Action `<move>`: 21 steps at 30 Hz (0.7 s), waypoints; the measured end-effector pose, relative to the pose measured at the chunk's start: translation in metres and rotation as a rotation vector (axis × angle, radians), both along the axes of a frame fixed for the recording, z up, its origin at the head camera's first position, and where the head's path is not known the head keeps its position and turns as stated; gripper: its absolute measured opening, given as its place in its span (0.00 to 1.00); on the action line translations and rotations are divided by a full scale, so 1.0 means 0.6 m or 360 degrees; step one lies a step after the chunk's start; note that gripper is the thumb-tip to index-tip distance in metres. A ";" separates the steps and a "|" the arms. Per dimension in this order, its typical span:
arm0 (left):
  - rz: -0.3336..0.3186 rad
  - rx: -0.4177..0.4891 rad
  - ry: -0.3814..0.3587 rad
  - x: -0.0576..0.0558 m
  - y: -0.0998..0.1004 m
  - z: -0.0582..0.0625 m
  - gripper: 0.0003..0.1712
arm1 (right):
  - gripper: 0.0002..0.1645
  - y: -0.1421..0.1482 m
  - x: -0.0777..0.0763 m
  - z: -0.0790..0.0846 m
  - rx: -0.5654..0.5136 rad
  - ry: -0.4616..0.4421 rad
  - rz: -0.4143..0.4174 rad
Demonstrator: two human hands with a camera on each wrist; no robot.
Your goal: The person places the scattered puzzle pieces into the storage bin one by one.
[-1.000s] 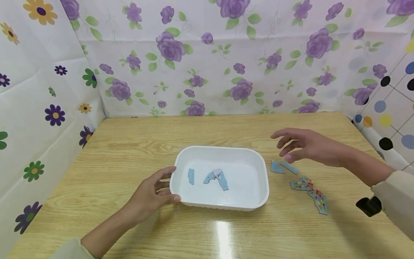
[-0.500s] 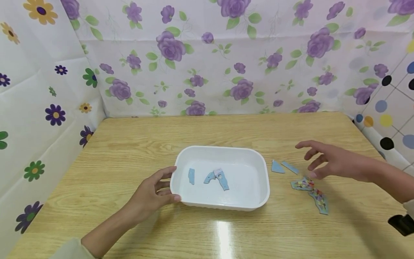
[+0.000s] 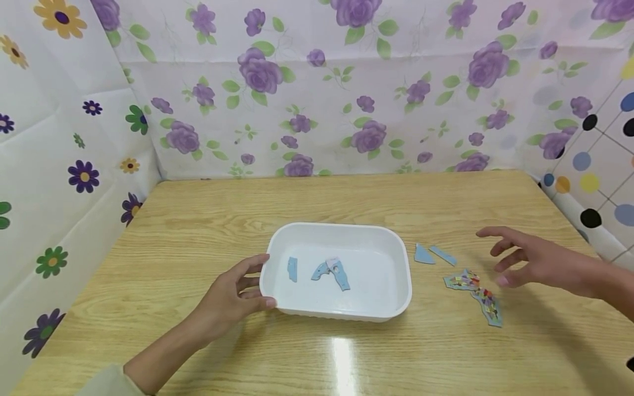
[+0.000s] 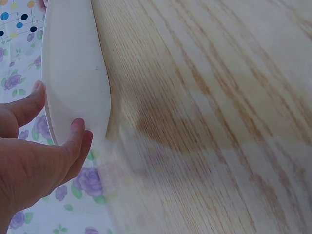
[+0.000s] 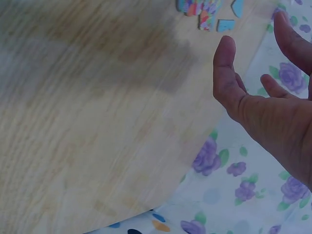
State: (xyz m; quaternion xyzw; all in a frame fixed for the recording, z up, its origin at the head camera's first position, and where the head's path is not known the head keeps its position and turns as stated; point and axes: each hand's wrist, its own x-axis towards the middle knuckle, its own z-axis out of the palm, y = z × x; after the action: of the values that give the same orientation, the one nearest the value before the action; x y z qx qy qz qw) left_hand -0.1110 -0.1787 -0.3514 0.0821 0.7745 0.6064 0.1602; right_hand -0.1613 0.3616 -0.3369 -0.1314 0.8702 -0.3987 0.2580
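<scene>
A white plastic tray [image 3: 342,318] sits mid-table in the head view, and my left hand [image 3: 230,294] grips its left end, thumb at the near corner and fingers along the side. In the left wrist view the left hand [image 4: 44,141] shows at the tray wall [image 4: 75,63]. Inside the tray lie a narrow blue puzzle piece [image 3: 293,269] and overlapping blue pieces [image 3: 340,276]. My right hand [image 3: 540,261], holding nothing, hovers with fingers spread just right of two multicoloured puzzle pieces [image 3: 489,308]. Beyond those lie a blue triangular piece [image 3: 423,254] and a blue strip [image 3: 443,256].
The wooden table [image 3: 198,220] is bounded by a purple-flowered cloth [image 3: 317,99] at the back. Patterned cloths also hang at the left [image 3: 59,192] and right. A bright reflection lies on the wood in front of the tray.
My right hand has moved right and nearer, from above the blue pieces to beside the multicoloured ones. The left hand, tray and pieces have stayed put.
</scene>
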 end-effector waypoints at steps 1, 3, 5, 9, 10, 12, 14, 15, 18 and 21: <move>0.0000 -0.0004 0.0002 0.000 0.000 0.000 0.48 | 0.50 0.004 0.003 -0.003 0.0001 0.0003 0.0000; 0.0001 -0.0011 0.0000 -0.001 0.000 -0.001 0.49 | 0.49 0.011 0.007 -0.010 -0.0009 0.0007 -0.0005; 0.0001 -0.0014 -0.0001 -0.002 0.000 -0.001 0.49 | 0.49 0.017 0.012 -0.017 -0.0013 0.0008 -0.0014; -0.0004 -0.0002 0.0001 -0.001 0.000 -0.001 0.49 | 0.49 0.024 0.021 -0.030 -0.0029 0.0019 -0.0005; -0.0002 0.0002 -0.0003 -0.001 0.000 0.000 0.48 | 0.49 0.026 0.023 -0.033 -0.0030 0.0026 0.0000; -0.0003 0.0006 -0.0005 0.000 0.000 0.001 0.48 | 0.49 0.026 0.028 -0.038 -0.0042 0.0046 0.0017; -0.0003 0.0009 -0.0006 0.001 0.001 0.001 0.48 | 0.49 0.025 0.032 -0.045 -0.0053 0.0057 0.0032; -0.0004 0.0010 -0.0003 0.001 0.001 0.001 0.48 | 0.48 0.024 0.034 -0.048 -0.0063 0.0052 0.0037; -0.0009 0.0015 0.0002 0.002 0.001 0.002 0.48 | 0.49 0.021 0.039 -0.057 -0.0070 0.0041 0.0051; -0.0004 0.0013 -0.0005 0.001 0.001 0.002 0.48 | 0.50 0.019 0.045 -0.065 -0.0053 0.0063 0.0056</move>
State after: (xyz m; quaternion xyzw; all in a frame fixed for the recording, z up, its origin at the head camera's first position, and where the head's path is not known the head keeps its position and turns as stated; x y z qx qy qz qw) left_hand -0.1102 -0.1784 -0.3505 0.0827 0.7717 0.6095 0.1618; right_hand -0.1342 0.3727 -0.3759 -0.1588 0.8659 -0.4060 0.2453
